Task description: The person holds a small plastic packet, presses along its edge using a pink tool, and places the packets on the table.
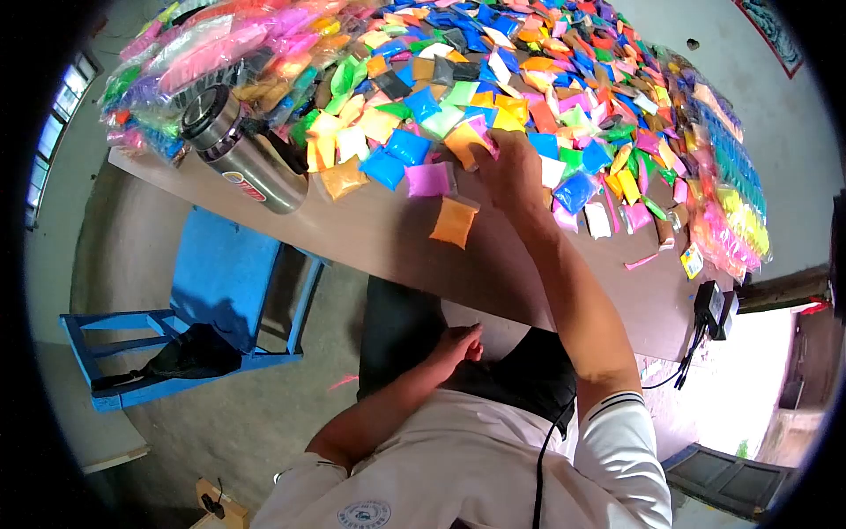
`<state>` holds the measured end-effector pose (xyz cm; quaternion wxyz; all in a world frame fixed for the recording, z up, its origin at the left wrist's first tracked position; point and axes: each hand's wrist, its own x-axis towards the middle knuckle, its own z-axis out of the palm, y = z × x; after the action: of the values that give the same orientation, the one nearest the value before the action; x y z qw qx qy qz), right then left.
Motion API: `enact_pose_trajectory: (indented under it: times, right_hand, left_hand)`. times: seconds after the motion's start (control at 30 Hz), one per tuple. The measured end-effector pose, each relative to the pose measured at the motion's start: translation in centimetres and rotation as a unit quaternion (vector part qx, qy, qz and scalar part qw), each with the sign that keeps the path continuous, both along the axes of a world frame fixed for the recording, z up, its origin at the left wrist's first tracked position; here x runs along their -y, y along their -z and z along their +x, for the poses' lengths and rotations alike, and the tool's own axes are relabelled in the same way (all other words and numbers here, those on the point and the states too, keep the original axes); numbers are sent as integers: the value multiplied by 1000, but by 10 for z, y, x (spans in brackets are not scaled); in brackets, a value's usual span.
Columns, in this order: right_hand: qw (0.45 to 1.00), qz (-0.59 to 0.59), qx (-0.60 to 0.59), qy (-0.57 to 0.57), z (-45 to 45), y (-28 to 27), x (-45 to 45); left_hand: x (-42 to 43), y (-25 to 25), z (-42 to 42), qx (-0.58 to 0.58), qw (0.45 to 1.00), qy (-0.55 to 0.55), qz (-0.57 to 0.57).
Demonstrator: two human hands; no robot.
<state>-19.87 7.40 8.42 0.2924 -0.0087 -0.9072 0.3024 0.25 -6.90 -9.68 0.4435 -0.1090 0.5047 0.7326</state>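
My right hand (511, 167) reaches over the table to the near edge of a heap of small coloured packets. Its fingers are closed at the edge of an orange packet (461, 145) and seem to pinch it; the fingertips are partly hidden. Nearer to me, another orange packet (455, 221) lies by itself, with a pink packet (428, 180) just behind it. Blue packets (384, 167) lie to the left of these. My left hand (460, 346) rests in my lap, below the table edge, fingers curled, with nothing visible in them.
A steel thermos (247, 159) stands at the table's left. Large bags of packets (220, 48) are piled at the back left, and more bags (727, 176) line the right side. Black power adapters (710, 309) sit at the right corner. A blue chair (225, 273) stands left of the table (352, 238).
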Motion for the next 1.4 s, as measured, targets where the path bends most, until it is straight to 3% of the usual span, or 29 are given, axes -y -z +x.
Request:
enact_pose_trajectory:
  times: [0.07, 0.1, 0.17, 0.3, 0.37, 0.4, 0.43, 0.47, 0.5, 0.57, 0.63, 0.7, 0.73, 0.9, 1.0, 1.07, 1.2, 1.27, 1.4]
  right_hand:
    - [994, -1, 110, 22, -15, -2, 3]
    - [994, 0, 108, 21, -20, 2, 3]
    - [984, 171, 40, 20, -25, 11, 3]
    - [977, 203, -64, -17, -27, 17, -1]
    - [998, 52, -43, -19, -29, 23, -6]
    - [997, 54, -45, -17, -25, 19, -12]
    - [982, -155, 47, -93, -18, 14, -21]
    - [911, -355, 134, -163, -10, 12, -28]
    - [913, -352, 133, -158, 7, -2, -27]
    - [852, -456, 191, -172, 57, -34, -20]
    - [843, -460, 215, -180, 80, -10, -39]
    - [807, -528, 123, -232, 112, -2, -35]
    - [804, -534, 119, -233, 129, 2, -36]
    - [817, -527, 103, -211, 201, 8, -30]
    - [834, -508, 128, -174, 234, 18, -30]
    - [955, -215, 12, -206, 248, 21, -31]
    - [981, -81, -51, -166, 281, 13, -12]
    - [980, -113, -24, -164, 291, 33, -12]
    - [973, -139, -17, -181, 301, 44, -9]
  left_hand:
    - [5, 2, -2, 3, 1000, -6, 18]
    - [6, 1, -3, 11, 999, -11, 35]
    - [8, 0, -2, 18, 999, -21, 27]
    - [14, -4, 1, 32, 998, -28, 36]
    - [15, -7, 1, 30, 998, -31, 36]
    - [15, -9, 1, 31, 998, -33, 34]
    - [16, -10, 2, 31, 998, -29, 36]
    - [17, -11, 3, 9, 999, -24, 46]
    - [18, -12, 2, -14, 998, -18, 57]
    - [20, -10, 4, -18, 995, -13, 93]
    - [21, -7, 7, -18, 992, -4, 128]
    - [21, -5, 10, -68, 983, -13, 173]
    - [22, -27, 10, -68, 988, 3, 141]
    - [24, -33, 28, -43, 983, 20, 175]
    - [23, -63, 36, -51, 976, 11, 214]
    - [24, -89, 41, -129, 956, 42, 260]
    - [17, -109, 47, -117, 946, 55, 297]
    - [8, -128, 54, -146, 957, 32, 248]
    - [6, -109, 55, -213, 966, 90, 113]
